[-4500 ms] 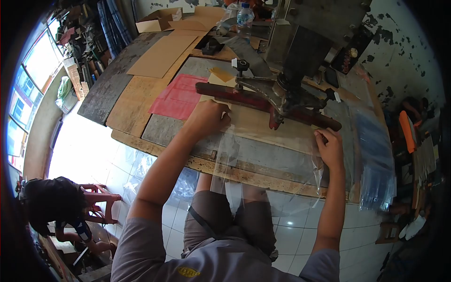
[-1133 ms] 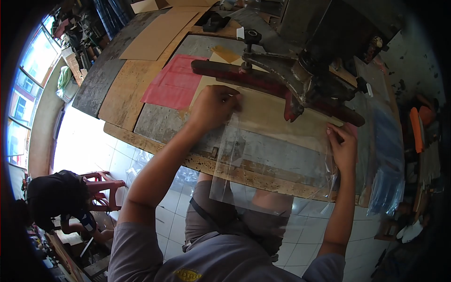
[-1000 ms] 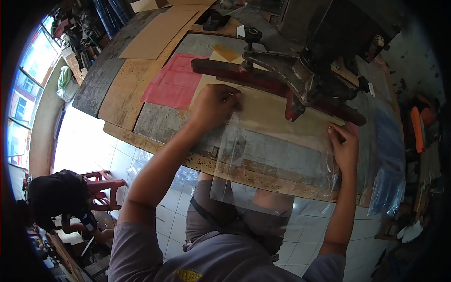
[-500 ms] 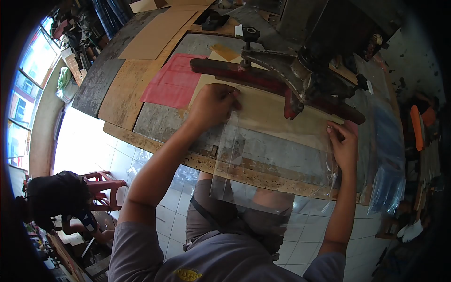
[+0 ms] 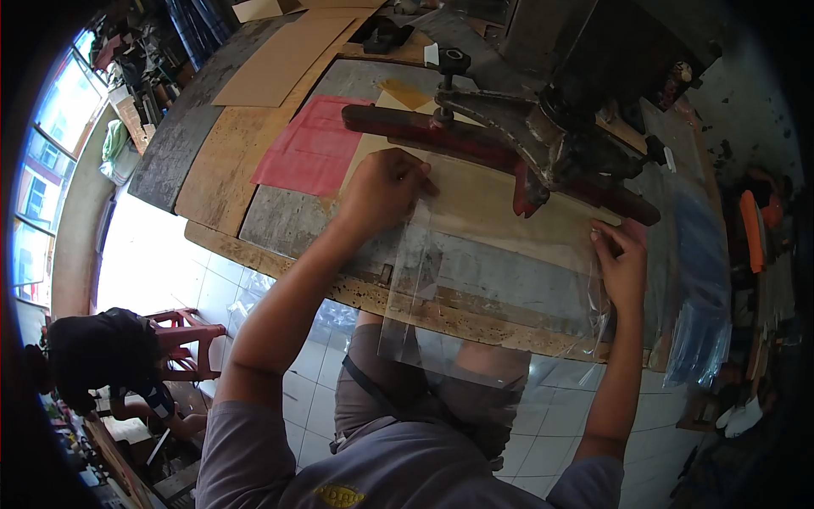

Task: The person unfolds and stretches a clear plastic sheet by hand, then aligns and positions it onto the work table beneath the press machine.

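A clear plastic sheet (image 5: 500,293) stretches between my hands and hangs over the front edge of the worktable. My left hand (image 5: 383,188) pinches its upper left corner, fingers closed, just below a long dark-red press bar (image 5: 407,125). At the upper right corner my right hand (image 5: 620,252) holds the sheet between thumb and fingertips. Under the bar lies a tan sheet (image 5: 483,204) on the grey metal plate (image 5: 284,222). The far edge of the plastic is close to the bar; whether it reaches underneath I cannot tell.
A red cloth-like sheet (image 5: 309,144) lies left of the bar. Brown cardboard (image 5: 284,64) rests farther left on the table. Clear bluish plastic sheets (image 5: 702,297) hang at the right edge. Another person (image 5: 106,356) is at lower left, near a red stool (image 5: 193,343).
Almost nothing differs. Both hands keep their grip on the plastic sheet in nearly the same place, and the press bar stays put.
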